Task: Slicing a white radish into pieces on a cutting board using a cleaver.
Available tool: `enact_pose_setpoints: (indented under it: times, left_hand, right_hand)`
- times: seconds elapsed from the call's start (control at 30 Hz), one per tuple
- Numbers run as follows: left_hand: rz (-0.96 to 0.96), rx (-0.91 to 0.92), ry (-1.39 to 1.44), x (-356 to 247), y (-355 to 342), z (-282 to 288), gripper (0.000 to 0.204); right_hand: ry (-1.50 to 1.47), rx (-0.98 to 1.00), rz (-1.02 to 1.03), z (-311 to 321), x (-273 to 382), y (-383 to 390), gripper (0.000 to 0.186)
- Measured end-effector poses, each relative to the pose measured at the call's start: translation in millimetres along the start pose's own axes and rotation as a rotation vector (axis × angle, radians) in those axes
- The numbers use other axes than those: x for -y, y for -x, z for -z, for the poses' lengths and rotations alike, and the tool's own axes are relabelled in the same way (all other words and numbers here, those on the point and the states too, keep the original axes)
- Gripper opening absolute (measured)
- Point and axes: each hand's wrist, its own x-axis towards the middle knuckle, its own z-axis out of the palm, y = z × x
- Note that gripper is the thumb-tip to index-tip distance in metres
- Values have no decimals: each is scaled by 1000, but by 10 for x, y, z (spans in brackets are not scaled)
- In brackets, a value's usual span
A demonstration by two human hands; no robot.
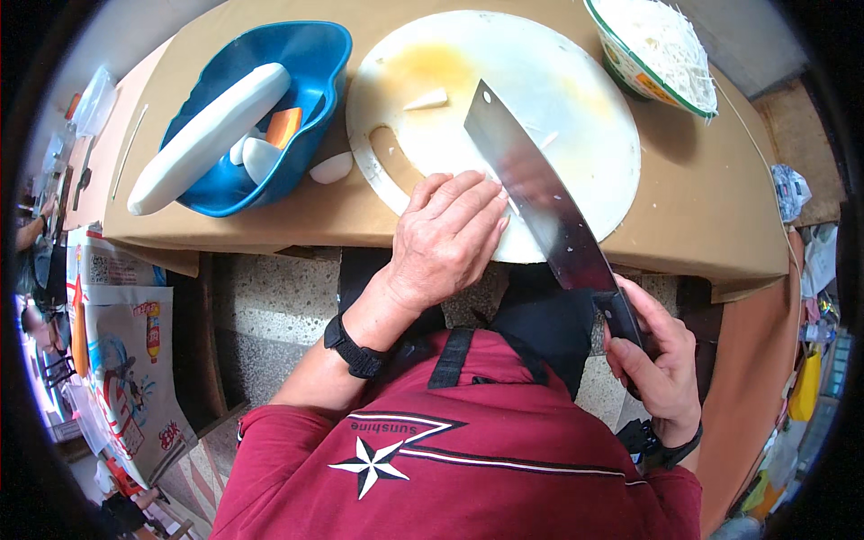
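While the left hand presses one white piece flat, right fingers grip one cleaver.

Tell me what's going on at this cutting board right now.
A person is slicing something white on a round white cutting board. The right hand grips a cleaver by its dark handle, blade laid across the board. The left hand presses down beside the blade. A blue bowl holds a long white radish; another bowl holds white shreds.
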Motion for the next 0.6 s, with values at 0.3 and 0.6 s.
enact_pose_setpoints:
  times: [0.3, 0.6]
  left_hand:
    - [3, -2, -4, -9, -5, 8, 25]
    - [-4, -2, 4, -1, -11, 19, 26]
  right_hand:
    - [46, -23, -27, -23, 47, 13, 54]
    - [159, -23, 64, -33, 57, 37, 55]
